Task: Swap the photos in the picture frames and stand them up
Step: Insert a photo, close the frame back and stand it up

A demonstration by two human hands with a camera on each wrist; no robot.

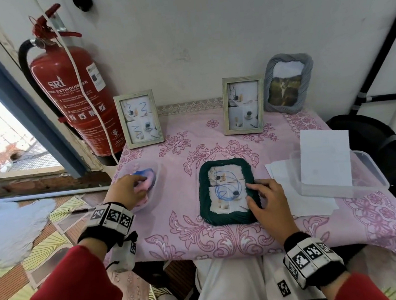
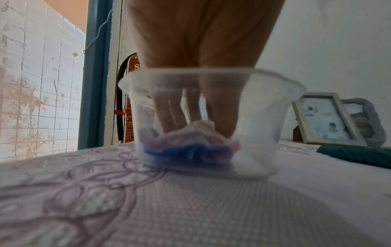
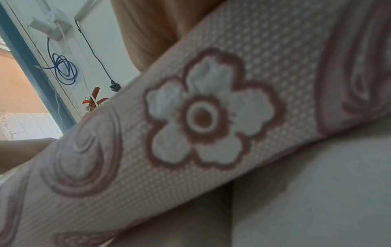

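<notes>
left hand [image 1: 126, 190] fingers grasping the cloth [image 2: 186, 143] inside the clear tub [image 2: 264, 133]; right hand [image 1: 268, 197] fingers released, resting on the green frame [image 1: 205, 198] lying mid-desk.

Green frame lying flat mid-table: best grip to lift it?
Judging by its pose, pinch the green frame by its padded right-hand border, coming from the right where the right hand already rests on it. It lies face up on the tablecloth, so slide fingertips under that outer edge, thumb on top, clear of the photo.
</notes>
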